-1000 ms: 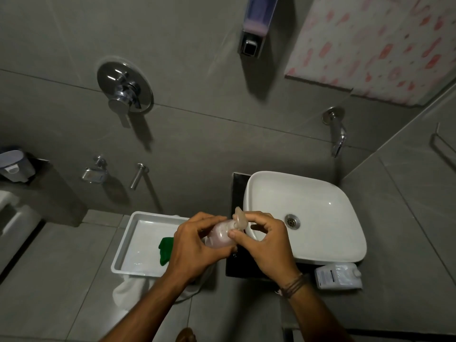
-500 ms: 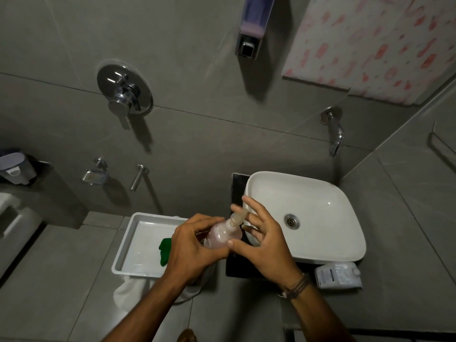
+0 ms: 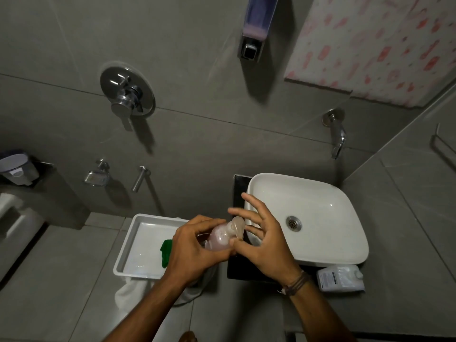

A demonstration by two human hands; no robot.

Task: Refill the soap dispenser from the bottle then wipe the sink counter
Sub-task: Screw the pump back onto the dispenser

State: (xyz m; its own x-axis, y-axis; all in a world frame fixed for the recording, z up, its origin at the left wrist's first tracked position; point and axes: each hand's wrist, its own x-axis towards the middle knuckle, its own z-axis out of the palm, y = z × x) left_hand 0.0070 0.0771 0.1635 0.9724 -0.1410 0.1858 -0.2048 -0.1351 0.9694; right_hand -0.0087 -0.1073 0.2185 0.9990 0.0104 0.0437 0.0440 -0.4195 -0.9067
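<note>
I hold a small clear soap dispenser (image 3: 218,239) with pinkish liquid in front of me, over the left edge of the white sink (image 3: 328,245). My left hand (image 3: 195,250) is wrapped around its body. My right hand (image 3: 264,240) is at its pump top (image 3: 238,225), thumb against the neck and the other fingers spread wide behind it. A white refill bottle (image 3: 340,277) lies on its side on the black counter (image 3: 238,191), to the right below the sink. A green cloth (image 3: 166,251) lies in a white tray (image 3: 128,245) to the left.
A wall-mounted soap dispenser (image 3: 254,23) hangs above. A wall tap (image 3: 336,139) juts over the sink, and a chrome mixer (image 3: 127,92) sits on the left wall. White cloth (image 3: 130,292) hangs under the tray. A toilet edge (image 3: 14,218) shows far left.
My right hand went from a closed grip over the pump top to spread fingers, and the pump top has turned. The left hand has kept its hold on the bottle.
</note>
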